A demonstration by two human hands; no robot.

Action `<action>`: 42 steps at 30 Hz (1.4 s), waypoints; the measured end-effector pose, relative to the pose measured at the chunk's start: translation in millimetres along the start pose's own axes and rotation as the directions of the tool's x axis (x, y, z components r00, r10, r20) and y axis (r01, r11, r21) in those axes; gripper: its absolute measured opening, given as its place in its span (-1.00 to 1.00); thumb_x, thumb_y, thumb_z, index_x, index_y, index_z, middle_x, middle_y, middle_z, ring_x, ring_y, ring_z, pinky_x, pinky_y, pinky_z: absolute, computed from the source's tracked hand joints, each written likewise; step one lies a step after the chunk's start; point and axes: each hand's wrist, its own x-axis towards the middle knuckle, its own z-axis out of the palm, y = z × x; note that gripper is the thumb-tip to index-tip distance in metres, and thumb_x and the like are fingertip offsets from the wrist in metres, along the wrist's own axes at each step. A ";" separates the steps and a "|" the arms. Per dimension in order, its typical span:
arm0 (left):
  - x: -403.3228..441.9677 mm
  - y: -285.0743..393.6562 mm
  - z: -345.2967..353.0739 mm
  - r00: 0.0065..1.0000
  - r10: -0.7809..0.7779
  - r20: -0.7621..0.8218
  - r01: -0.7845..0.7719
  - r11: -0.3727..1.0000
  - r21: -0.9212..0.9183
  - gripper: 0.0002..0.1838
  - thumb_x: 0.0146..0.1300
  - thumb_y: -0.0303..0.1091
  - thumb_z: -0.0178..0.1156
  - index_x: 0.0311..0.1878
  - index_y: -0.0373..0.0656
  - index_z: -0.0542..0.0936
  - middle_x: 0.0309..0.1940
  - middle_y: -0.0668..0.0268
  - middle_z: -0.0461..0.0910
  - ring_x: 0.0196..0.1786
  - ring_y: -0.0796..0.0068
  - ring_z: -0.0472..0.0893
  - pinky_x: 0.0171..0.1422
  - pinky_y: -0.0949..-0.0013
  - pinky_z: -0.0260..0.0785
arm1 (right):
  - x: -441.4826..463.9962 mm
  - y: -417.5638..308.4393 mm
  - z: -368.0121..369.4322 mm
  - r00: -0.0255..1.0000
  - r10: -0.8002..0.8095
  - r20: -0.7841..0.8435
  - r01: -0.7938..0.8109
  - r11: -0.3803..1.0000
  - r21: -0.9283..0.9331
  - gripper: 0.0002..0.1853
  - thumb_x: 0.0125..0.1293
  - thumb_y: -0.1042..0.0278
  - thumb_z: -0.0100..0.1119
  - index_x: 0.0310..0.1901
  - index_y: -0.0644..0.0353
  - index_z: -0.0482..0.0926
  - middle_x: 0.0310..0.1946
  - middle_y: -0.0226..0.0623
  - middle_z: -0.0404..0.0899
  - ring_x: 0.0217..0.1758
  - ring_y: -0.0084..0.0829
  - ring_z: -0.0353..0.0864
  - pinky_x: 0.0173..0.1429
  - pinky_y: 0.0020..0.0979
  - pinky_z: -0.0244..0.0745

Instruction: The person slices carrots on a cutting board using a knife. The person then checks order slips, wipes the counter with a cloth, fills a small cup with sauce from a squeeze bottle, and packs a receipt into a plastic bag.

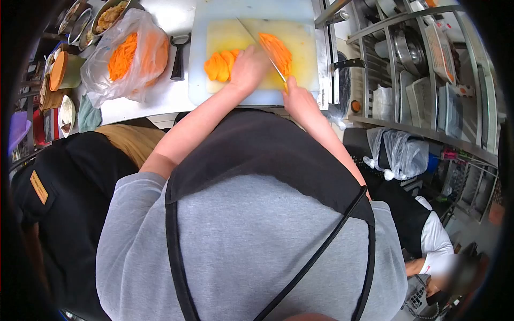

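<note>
My right hand (301, 100) is wrapped round the yellow handle of a knife (277, 68), whose long blade slants up and left over the cutting board (308, 91). Just left of the blade, my left hand (250, 67) lies over the board; its fingers are blurred, and what they press on is hidden. Orange slices (221, 65) are spread beside the left hand. To the right of the blade is a pile of thin orange strips (276, 51).
A plastic bag (96, 80) of orange shreds and a black peeler (178, 58) lie left of the board. Another knife (348, 64) is at its right, beside a metal rack (367, 80). One person (69, 176) stands at left, another (436, 235) at lower right.
</note>
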 end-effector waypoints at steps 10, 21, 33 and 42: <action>-3.3 2.2 -3.6 0.999 0.005 -0.044 -0.009 0.996 -0.087 -0.93 -0.10 -0.35 0.17 -0.52 -0.02 0.63 -0.48 0.52 0.53 -0.24 0.41 0.42 -0.21 0.34 0.27 | -32.2 13.4 -14.9 0.999 0.020 0.050 -0.016 0.997 -0.072 -0.77 0.25 0.33 -0.09 -0.18 0.28 0.19 -0.50 0.24 0.49 -0.35 0.24 0.48 -0.23 0.08 0.33; -3.8 1.2 0.2 0.999 -0.042 -0.030 0.038 0.993 -0.112 -0.93 -0.11 -0.37 0.20 -0.52 -0.10 0.63 -0.48 0.48 0.55 -0.23 0.40 0.44 -0.18 0.32 0.27 | -25.2 -3.5 -14.1 0.994 0.048 0.099 -0.042 0.997 -0.058 -0.74 0.27 0.31 -0.04 -0.20 0.32 0.20 -0.52 0.27 0.48 -0.36 0.23 0.49 -0.25 0.06 0.35; 6.6 2.1 -3.0 0.999 -0.031 0.028 0.031 1.000 0.003 -0.93 -0.05 -0.37 0.18 -0.51 -0.12 0.62 -0.50 0.44 0.54 -0.22 0.34 0.45 -0.14 0.28 0.29 | 8.7 -0.8 -12.6 0.998 -0.008 -0.065 0.002 0.996 -0.088 -0.73 0.23 0.31 0.00 -0.15 0.25 0.23 -0.50 0.19 0.51 -0.36 0.18 0.51 -0.25 0.02 0.40; 29.4 -16.1 -52.2 0.982 -0.136 -0.135 0.144 0.988 0.051 -0.32 0.23 0.10 -0.04 0.17 -0.34 0.32 0.25 0.04 0.22 0.33 0.03 0.14 0.36 0.06 -0.01 | -6.6 19.0 -10.3 0.937 -0.162 -0.309 0.100 0.973 -0.209 -0.66 0.12 0.31 0.17 -0.12 0.16 0.30 -0.34 -0.08 0.54 -0.36 0.01 0.55 -0.33 -0.10 0.45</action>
